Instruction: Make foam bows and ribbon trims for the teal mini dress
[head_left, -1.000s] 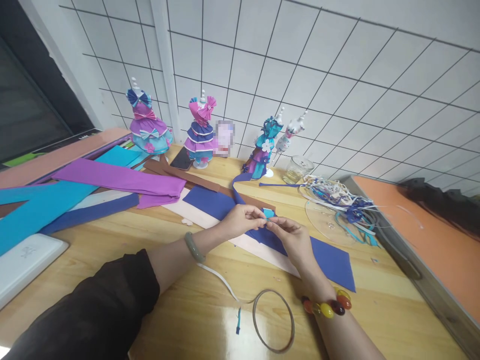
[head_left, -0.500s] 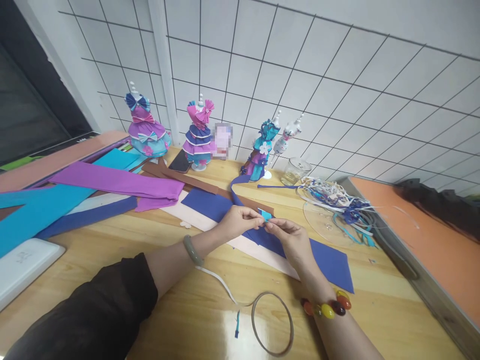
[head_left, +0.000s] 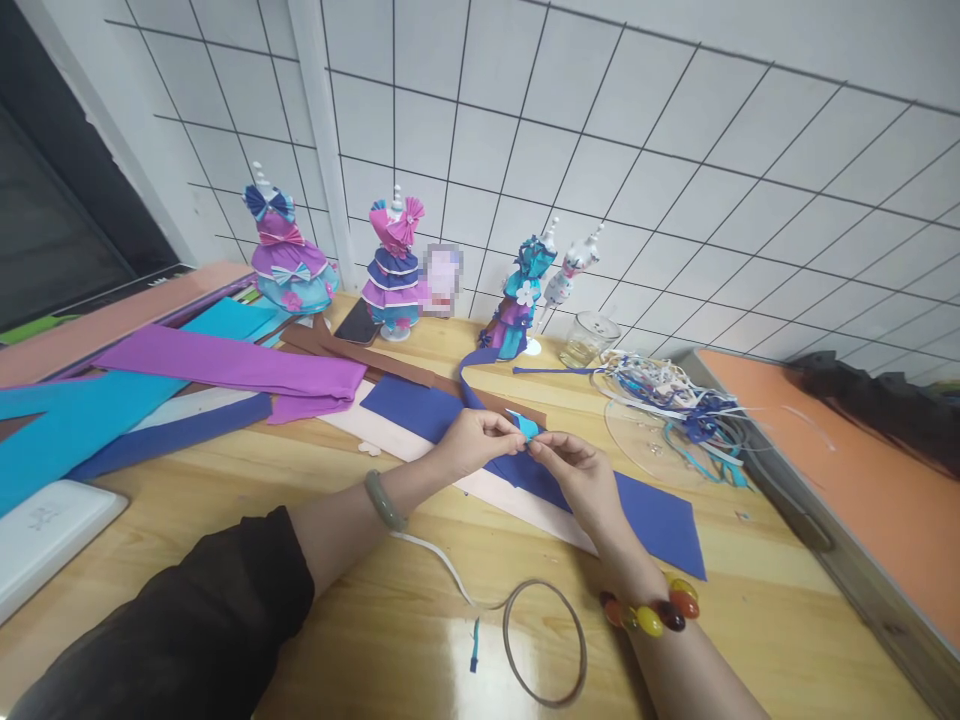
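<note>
Head view: left hand (head_left: 476,440) and right hand (head_left: 581,473) pinch closed on a light-blue piece (head_left: 527,426); uneven tugging could slip it onto the navy strip (head_left: 660,527) toward four o'clock.

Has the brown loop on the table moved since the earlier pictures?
No; against the wooden table, the brown loop keeps its place beside the teal scrap.

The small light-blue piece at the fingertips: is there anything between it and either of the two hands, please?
Nothing visible stands between them: the left hand and the right hand both pinch the small light-blue piece directly. The dark-blue sheet lies beneath the hands, outside their grip.
</note>
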